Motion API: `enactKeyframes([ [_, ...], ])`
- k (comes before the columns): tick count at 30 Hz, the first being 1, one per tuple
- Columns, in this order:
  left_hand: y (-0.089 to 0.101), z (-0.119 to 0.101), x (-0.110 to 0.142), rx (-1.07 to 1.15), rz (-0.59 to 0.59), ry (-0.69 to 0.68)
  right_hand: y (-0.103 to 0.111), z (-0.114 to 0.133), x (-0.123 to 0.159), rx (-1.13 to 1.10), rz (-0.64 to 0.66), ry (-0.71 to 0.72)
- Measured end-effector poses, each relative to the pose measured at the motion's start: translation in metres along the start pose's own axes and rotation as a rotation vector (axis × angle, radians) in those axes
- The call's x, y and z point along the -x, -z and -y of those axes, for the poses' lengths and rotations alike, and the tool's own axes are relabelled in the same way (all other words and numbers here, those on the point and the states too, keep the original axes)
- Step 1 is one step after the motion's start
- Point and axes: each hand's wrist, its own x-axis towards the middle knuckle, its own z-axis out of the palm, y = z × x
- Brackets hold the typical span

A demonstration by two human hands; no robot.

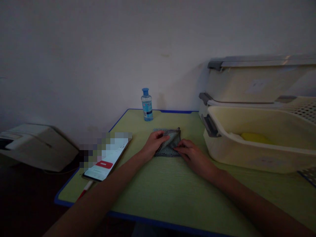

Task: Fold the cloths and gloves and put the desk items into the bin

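A small grey-blue patterned cloth [168, 150] lies on the table, with dark checks along its border and a fold running across it. My left hand [156, 142] is closed on its left side, thumb on top and fingers curled at the upper edge. At the right side, my right hand [189, 149] pinches the cloth between thumb and fingertips. A small dark tip [179, 128] sticks up at the upper right corner; I cannot tell what it is. Parts of the cloth are hidden beneath my fingers.
A clear bottle with a blue cap [147, 107] stands near the table's [158, 194] back edge. On the left rests a lit phone [108, 161] with a cable [86, 188]. An open cream bin [237, 156] holds something yellow [255, 137]; a lidded box [247, 84] stands behind.
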Motion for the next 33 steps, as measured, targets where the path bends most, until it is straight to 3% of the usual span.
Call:
enactKeyframes([
  [5,-0.001,0.003,0.002,-0.354,0.152,-0.143,0.001,-0.002,-0.001,-0.064,-0.011,-0.006],
  [9,-0.003,0.001,0.008,-0.612,0.281,-0.285,0.003,-0.004,-0.002,-0.098,-0.033,-0.103],
  [15,-0.002,0.000,0.008,-0.761,0.374,-0.388,0.009,-0.005,0.001,-0.078,0.000,-0.143],
  [19,-0.002,0.006,0.006,-0.820,0.365,-0.407,0.014,-0.004,0.004,-0.047,0.051,-0.124],
  [23,-0.004,0.010,0.007,-0.883,0.327,-0.397,0.016,-0.004,0.008,0.006,-0.033,-0.116],
  [26,-0.005,0.010,0.007,-0.910,0.314,-0.399,0.016,-0.005,0.010,0.037,-0.060,-0.017],
  [29,-0.004,0.010,0.006,-0.966,0.286,-0.429,0.016,-0.006,0.011,0.063,-0.011,0.078],
  [33,0.001,0.010,0.006,-1.097,0.238,-0.490,0.020,-0.006,0.010,0.067,0.060,0.083],
])
